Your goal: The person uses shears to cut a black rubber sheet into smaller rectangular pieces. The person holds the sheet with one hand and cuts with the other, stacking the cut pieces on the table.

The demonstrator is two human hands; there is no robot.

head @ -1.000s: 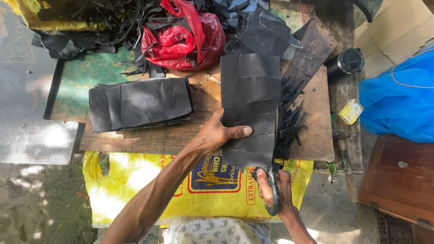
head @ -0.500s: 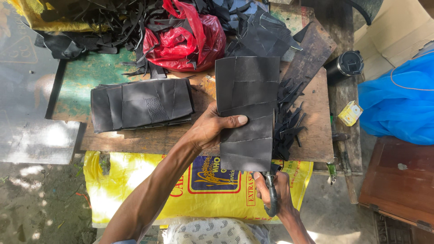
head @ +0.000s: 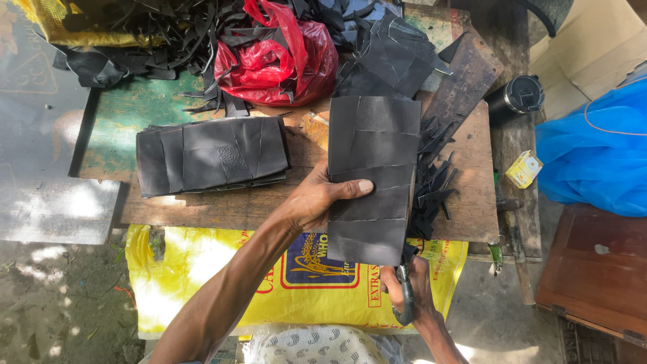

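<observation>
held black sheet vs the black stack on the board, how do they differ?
1. The held sheet is gripped by the left hand, with scissors in the right hand at its near right edge; the stack lies untouched.
2. The held sheet runs lengthwise away from the person; the stack lies crosswise, to the left.
3. The held sheet looks like one thin piece; the stack is several layers.
Both are black, creased, roughly rectangular, on the wooden board.

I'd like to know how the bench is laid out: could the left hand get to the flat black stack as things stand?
Probably yes: the left hand grips the black sheet, but the stack lies just beside it, with only bare board between.
</observation>
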